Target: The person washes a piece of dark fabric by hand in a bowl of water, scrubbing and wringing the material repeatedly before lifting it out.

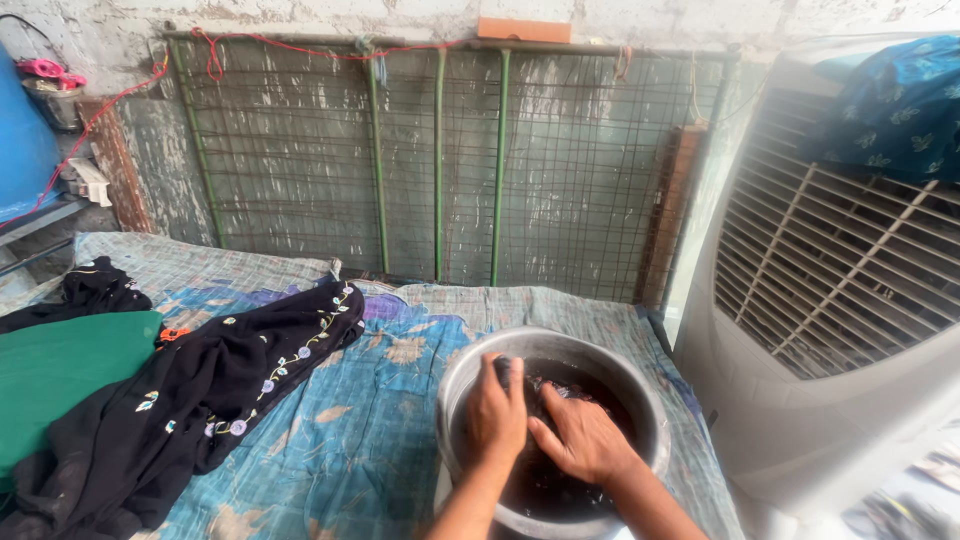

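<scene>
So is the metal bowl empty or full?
Not empty: the metal bowl holds dark wet cloth, with both hands pressing into it.

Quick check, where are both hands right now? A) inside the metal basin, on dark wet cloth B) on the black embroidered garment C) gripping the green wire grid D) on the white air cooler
A: the left hand and the right hand are both down in the metal basin, pressing on dark wet cloth, while the black embroidered garment lies untouched off to the left on the printed sheet.
</scene>
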